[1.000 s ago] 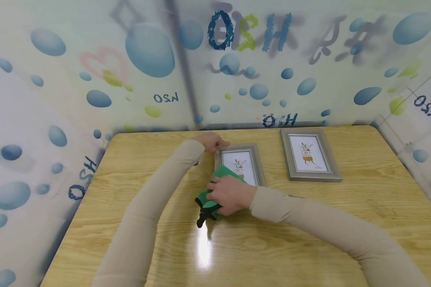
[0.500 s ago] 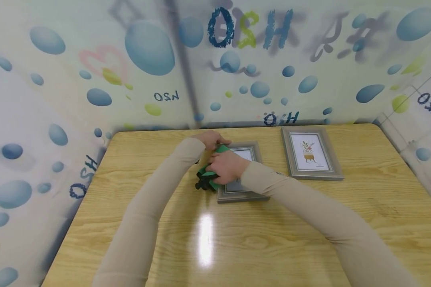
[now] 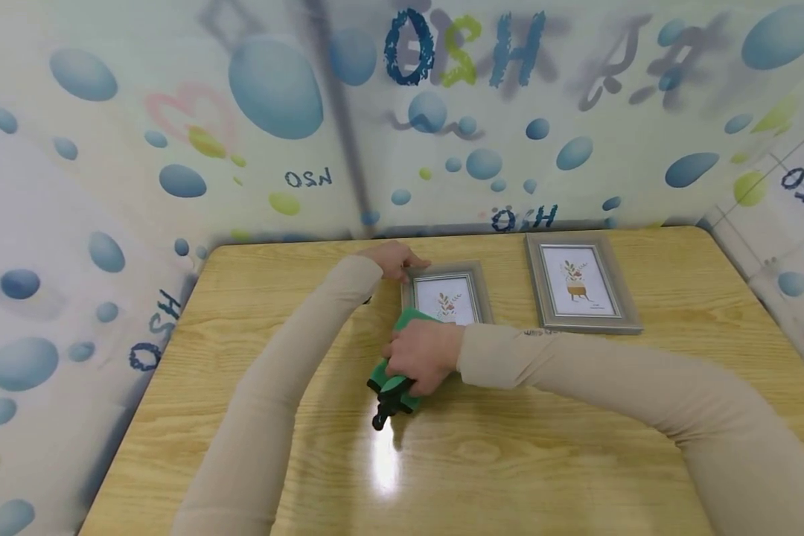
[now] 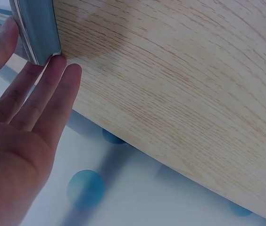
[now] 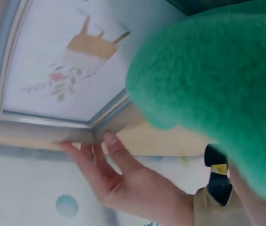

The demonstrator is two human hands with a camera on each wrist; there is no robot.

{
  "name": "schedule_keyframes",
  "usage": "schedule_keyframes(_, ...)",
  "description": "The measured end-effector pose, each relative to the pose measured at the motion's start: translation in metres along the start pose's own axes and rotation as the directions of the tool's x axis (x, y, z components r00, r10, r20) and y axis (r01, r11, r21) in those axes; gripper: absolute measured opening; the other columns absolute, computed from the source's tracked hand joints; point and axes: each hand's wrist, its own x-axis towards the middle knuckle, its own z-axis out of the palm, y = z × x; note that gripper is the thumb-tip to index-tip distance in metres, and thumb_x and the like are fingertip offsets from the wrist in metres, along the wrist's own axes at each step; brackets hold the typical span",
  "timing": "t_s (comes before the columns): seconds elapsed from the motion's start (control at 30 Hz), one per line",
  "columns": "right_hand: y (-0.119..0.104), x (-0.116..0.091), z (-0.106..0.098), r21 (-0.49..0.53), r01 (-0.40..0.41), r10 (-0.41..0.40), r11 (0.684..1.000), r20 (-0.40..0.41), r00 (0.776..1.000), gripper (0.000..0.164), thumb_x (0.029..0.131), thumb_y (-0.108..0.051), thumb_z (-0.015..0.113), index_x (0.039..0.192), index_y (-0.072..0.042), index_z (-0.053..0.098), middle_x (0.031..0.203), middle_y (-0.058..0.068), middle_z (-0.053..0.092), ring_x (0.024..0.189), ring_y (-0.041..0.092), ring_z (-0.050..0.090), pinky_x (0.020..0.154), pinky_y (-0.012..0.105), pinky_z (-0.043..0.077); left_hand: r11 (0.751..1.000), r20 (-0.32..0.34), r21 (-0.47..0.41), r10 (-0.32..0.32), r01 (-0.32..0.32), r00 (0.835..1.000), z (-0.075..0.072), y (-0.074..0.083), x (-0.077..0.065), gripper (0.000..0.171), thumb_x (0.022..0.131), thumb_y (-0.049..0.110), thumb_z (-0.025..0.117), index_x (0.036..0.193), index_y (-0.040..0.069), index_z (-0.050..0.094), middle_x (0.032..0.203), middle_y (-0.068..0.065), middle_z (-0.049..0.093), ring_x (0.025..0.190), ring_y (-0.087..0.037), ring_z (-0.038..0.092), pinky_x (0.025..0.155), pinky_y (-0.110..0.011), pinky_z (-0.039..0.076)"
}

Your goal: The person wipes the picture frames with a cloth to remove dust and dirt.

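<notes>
A grey picture frame (image 3: 484, 294) with a potted-plant print lies on the wooden table. My left hand (image 3: 394, 260) holds its far left corner. In the left wrist view the thumb rests on the front of the frame (image 4: 43, 30) while the fingers touch its outer edge. A fuzzy green cloth (image 3: 412, 316) with black parts at its lower end is gripped in my right hand (image 3: 423, 353), over the near left part of the frame. The right wrist view shows the cloth (image 5: 208, 75) large, partly covering the frame's glass (image 5: 34, 80).
A second grey picture frame (image 3: 583, 323) with a similar print lies to the right near the table's back edge. Patterned walls (image 3: 375, 126) stand behind and beside the wooden table (image 3: 509, 461). A black device (image 5: 219, 181) sits at the left wrist.
My right hand moved the cloth up to the frame's far left corner, then back down toward its near left side. The left hand stayed at the corner.
</notes>
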Motion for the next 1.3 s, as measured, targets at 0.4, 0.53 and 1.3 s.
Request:
schedule_keyframes(0.4,0.047,0.011,-0.009,-0.117,-0.124,0.13,0.985,0.046,0.99,0.018,0.088,-0.033,0.066,0.102,-0.021,0.072,0.099,-0.003,0.068,0.082,0.014,0.061,0.068,0.03,0.053,0.999,-0.011,-0.048,-0.016,0.015,1.0,-0.002,0.006,-0.006,0.061,0.091,-0.013,0.047,0.142,0.022,0.049,0.133,-0.012,0.056,0.104,-0.024,0.055,0.072,-0.025,0.04)
schedule_keyframes(0.53,0.053,0.013,-0.006,-0.172,-0.138,0.147,0.975,0.039,0.988,0.019,0.09,-0.033,0.067,0.102,-0.021,0.071,0.098,-0.001,0.068,0.085,0.015,0.062,0.07,0.029,0.053,0.998,-0.024,-0.06,-0.019,0.018,1.0,-0.001,0.006,-0.007,0.064,0.089,-0.015,0.04,0.141,0.022,0.051,0.132,-0.014,0.057,0.099,-0.023,0.056,0.067,-0.024,0.036)
schedule_keyframes(1.3,0.035,-0.001,0.02,-0.026,0.06,-0.063,0.998,-0.146,0.987,0.035,0.087,-0.024,0.071,0.122,-0.019,0.066,0.126,0.003,0.061,0.118,0.019,0.054,0.099,0.033,0.044,0.998,0.006,0.044,0.046,-0.046,0.999,0.001,0.0,0.0,0.056,0.092,0.0,0.062,0.143,0.018,0.047,0.117,-0.016,0.063,0.074,-0.014,0.05,0.07,-0.027,0.042)
